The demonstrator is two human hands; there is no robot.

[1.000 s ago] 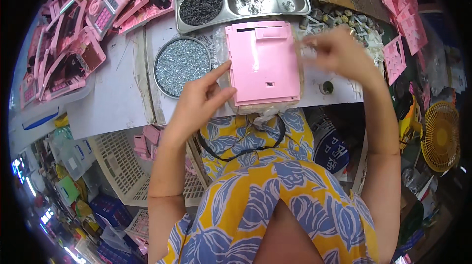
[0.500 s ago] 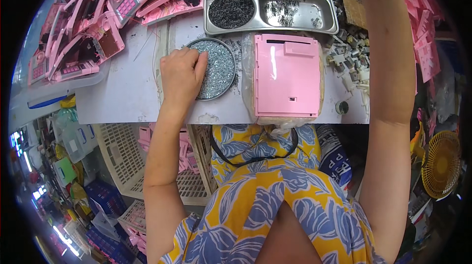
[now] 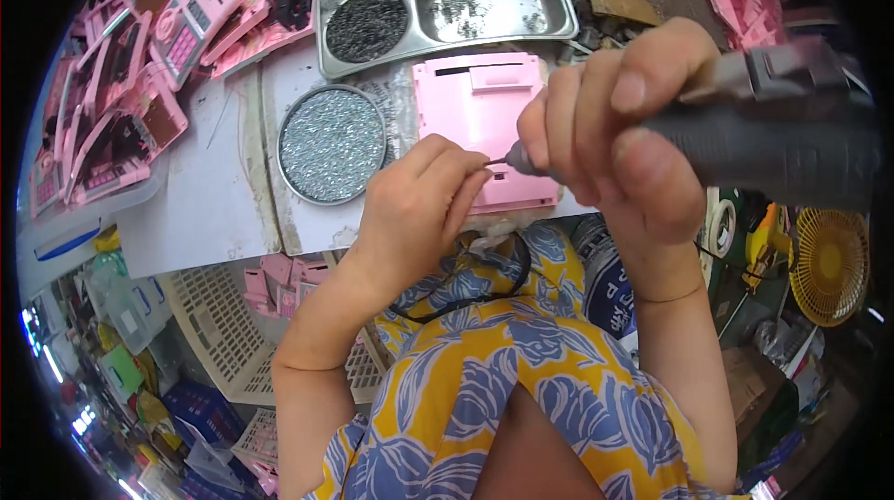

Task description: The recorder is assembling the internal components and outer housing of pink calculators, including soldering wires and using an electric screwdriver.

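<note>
Here, right grip (image 3: pixel 619 123) clasps screwdriver (image 3: pixel 778 141), left (image 3: pixel 410 207) seemingly pinches bit (image 3: pixel 498 162); blue container (image 3: pixel 605 314) bears lettering (image 3: pixel 612 289).

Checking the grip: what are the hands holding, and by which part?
The right hand grips a power screwdriver by its front end, near the bit. The left hand is at the bit's tip; whether it holds anything is unclear.

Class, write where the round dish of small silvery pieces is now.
In the head view, the round dish sits left of centre on the white tabletop, left of the pink panel and up-left of the left hand.
</note>
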